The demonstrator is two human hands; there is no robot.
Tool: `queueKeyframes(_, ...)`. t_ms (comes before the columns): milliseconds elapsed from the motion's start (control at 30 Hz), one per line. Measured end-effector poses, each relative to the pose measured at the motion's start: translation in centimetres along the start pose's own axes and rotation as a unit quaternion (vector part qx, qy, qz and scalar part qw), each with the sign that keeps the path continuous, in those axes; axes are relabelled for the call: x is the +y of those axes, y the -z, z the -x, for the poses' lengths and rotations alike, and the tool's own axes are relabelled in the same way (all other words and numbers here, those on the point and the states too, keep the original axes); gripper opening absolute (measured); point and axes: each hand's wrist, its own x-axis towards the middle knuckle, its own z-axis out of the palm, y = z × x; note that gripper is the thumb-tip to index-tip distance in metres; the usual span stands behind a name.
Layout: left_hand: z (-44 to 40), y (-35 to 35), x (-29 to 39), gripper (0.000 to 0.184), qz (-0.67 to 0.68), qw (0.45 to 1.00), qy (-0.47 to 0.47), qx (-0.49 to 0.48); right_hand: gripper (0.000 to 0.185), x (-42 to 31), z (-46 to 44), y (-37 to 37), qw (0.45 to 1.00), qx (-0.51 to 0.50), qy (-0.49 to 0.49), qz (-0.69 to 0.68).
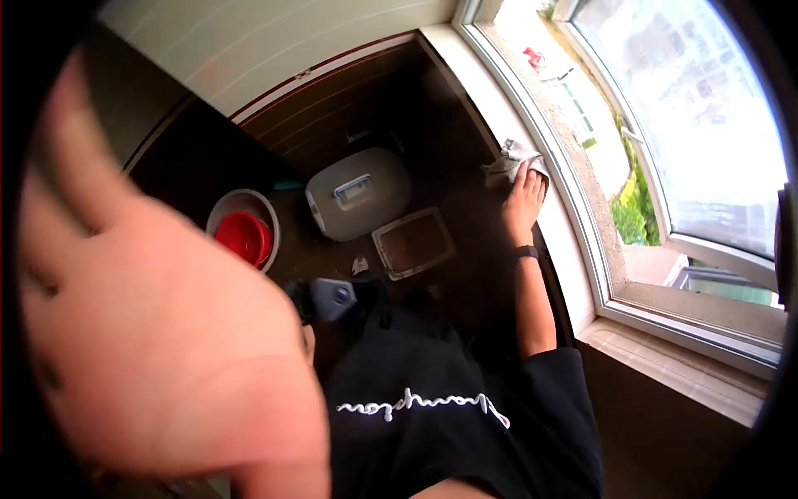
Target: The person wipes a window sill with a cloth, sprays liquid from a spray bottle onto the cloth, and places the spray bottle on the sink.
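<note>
Well — right hand (523, 204) holds cloth (514, 158) on windowsill (567, 274); left hand (179, 333) outstretched

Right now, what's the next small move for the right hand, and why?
Probably slide the cloth a little along the windowsill: the right hand already has its fingers on it, the cloth is bunched at the sill, and the white ledge runs on past it both ways.
</note>
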Motion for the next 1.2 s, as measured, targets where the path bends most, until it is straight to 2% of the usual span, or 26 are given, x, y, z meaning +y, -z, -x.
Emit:
queueKeyframes(100,0.4,1.7,2.2,0.085,-0.024,0.999,-0.01,0.028,0.063,0.2,0.2,-0.3,1.0,0.005,0.012,-0.001)
queueKeyframes(267,1.1,5.5,5.0,0.084,-0.082,0.993,-0.023,0.079,0.066,0.5,-0.3,-0.1,0.998,-0.049,-0.006,0.031)
queueKeyframes(400,1.7,9.1,6.8,0.083,-0.14,0.982,-0.042,0.123,0.063,0.7,-0.5,0.2,1.0,-0.027,0.014,-0.006)
queueKeyframes(467,2.0,11.1,7.5,0.083,-0.178,0.972,-0.057,0.145,0.064,1.6,-0.2,-1.7,0.999,0.019,0.035,-0.004)
queueKeyframes(500,2.1,12.1,7.9,0.083,-0.194,0.966,-0.067,0.159,0.076,1.8,-0.3,-1.7,0.999,-0.023,0.03,0.035)
queueKeyframes(533,2.2,13.3,8.2,0.082,-0.206,0.96,-0.074,0.172,0.076,1.8,-0.3,-1.8,0.997,-0.029,0.022,0.072)
queueKeyframes(600,2.2,15.6,8.9,0.082,-0.229,0.949,-0.094,0.194,0.075,0.3,-0.6,0.0,0.996,-0.066,-0.033,0.041)
queueKeyframes(633,2.2,16.6,9.3,0.082,-0.243,0.944,-0.101,0.2,0.074,1.2,-0.7,-1.4,0.997,-0.056,-0.051,0.028)
queueKeyframes(667,2.2,17.7,10.0,0.082,-0.259,0.938,-0.107,0.205,0.071,1.6,-0.6,-2.2,0.998,-0.031,-0.042,0.029)
queueKeyframes(733,2.5,19.4,11.6,0.081,-0.288,0.926,-0.119,0.213,0.068,0.0,-0.5,-1.0,0.996,-0.062,-0.065,0.014)
queueKeyframes(833,3.7,21.0,14.7,0.081,-0.322,0.91,-0.129,0.229,0.067,-1.2,0.3,0.0,0.998,-0.065,-0.017,-0.021)
queueKeyframes(900,4.3,21.5,16.4,0.08,-0.352,0.894,-0.134,0.243,0.071,-1.8,0.6,0.5,0.99,-0.113,-0.03,-0.077)
queueKeyframes(933,4.8,21.6,17.5,0.08,-0.369,0.884,-0.142,0.249,0.067,-1.4,0.9,-0.3,0.991,-0.079,0.013,-0.108)
queueKeyframes(1000,6.3,21.4,19.8,0.079,-0.399,0.864,-0.154,0.265,0.062,-1.1,1.1,-1.0,0.971,-0.157,-0.028,-0.177)
queueKeyframes(1067,8.0,20.5,22.4,0.079,-0.437,0.838,-0.163,0.284,0.061,1.2,2.6,-5.9,0.97,-0.06,0.133,-0.192)
queueKeyframes(1133,9.9,19.1,24.6,0.079,-0.482,0.8,-0.183,0.307,0.06,-1.5,3.6,-5.1,0.952,-0.228,0.03,-0.202)
queueKeyframes(1200,11.8,18.2,27.0,0.078,-0.53,0.76,-0.193,0.322,0.061,-3.3,4.8,-7.2,0.917,-0.309,0.074,-0.241)
